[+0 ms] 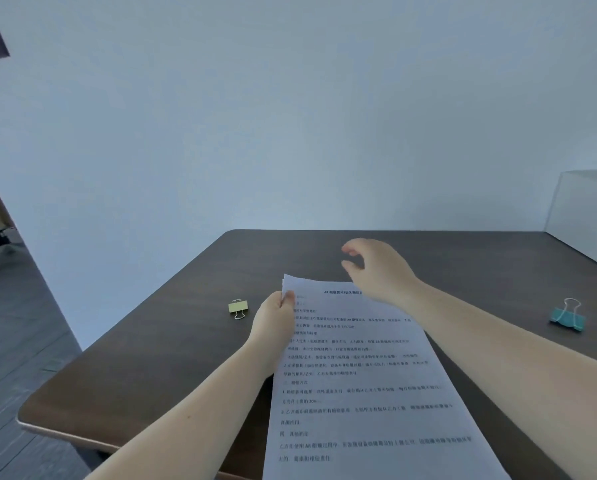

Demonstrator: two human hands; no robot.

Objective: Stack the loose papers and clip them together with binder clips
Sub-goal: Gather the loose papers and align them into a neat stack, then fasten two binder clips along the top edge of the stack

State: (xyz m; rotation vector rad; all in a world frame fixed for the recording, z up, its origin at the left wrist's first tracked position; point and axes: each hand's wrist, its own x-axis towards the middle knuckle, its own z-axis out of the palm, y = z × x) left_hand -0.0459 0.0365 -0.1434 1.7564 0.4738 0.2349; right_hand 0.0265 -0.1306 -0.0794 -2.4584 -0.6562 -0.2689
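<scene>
Printed white paper sheets (359, 393), stacked and covered in lines of black text, sit closest to the viewer, slanting up from the near edge of the dark brown wooden desk (172, 358). The person's left hand (272, 320) has its grip clamped on the stack's left edge near the top corner, thumb on the printed face and fingers behind, so the far end of the sheets is lifted off the desk. The right hand (376, 268) hovers beyond the top edge of the sheets, its forearm crossing over their upper right corner; thumb and fingers are curled with a gap between them, and this grip holds nothing.

Just left of the left hand a small pale yellow binder clip (238, 308) with silver wire handles lies on the desk. Well apart, over by the right edge, a larger teal binder clip (567, 317) lies with one wire handle raised. A pale wall rises behind the desk.
</scene>
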